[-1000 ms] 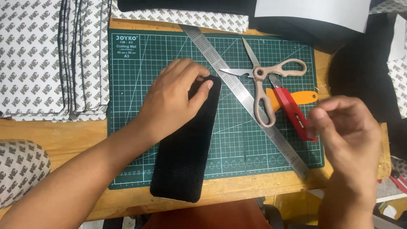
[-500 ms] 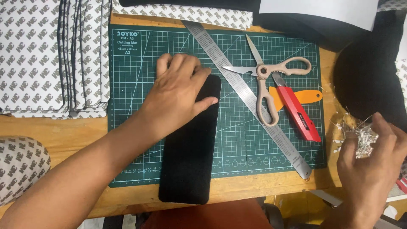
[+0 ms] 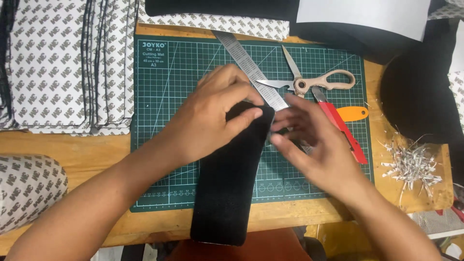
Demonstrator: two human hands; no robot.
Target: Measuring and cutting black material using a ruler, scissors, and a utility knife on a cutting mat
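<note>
A long black fabric strip (image 3: 227,188) lies lengthwise on the green cutting mat (image 3: 164,96), its near end hanging over the table's edge. My left hand (image 3: 212,116) presses down on the strip's far end, thumb on the black cloth. My right hand (image 3: 314,145) is beside that same end, blurred, its fingertips touching the strip's right corner; whether it grips the corner I cannot tell. A steel ruler (image 3: 244,63) runs diagonally under both hands.
Beige-handled scissors (image 3: 319,82), a red utility knife (image 3: 343,128) and an orange tool (image 3: 353,113) lie right of my hands. A heap of thin paper shreds (image 3: 413,164) sits on the wooden table. Patterned sheet stacks (image 3: 63,63) fill the left, and black cloth (image 3: 415,96) lies at right.
My right hand has left the shred heap at the table's right side and come left to the strip's far corner. The left hand stays pressed on the strip.
</note>
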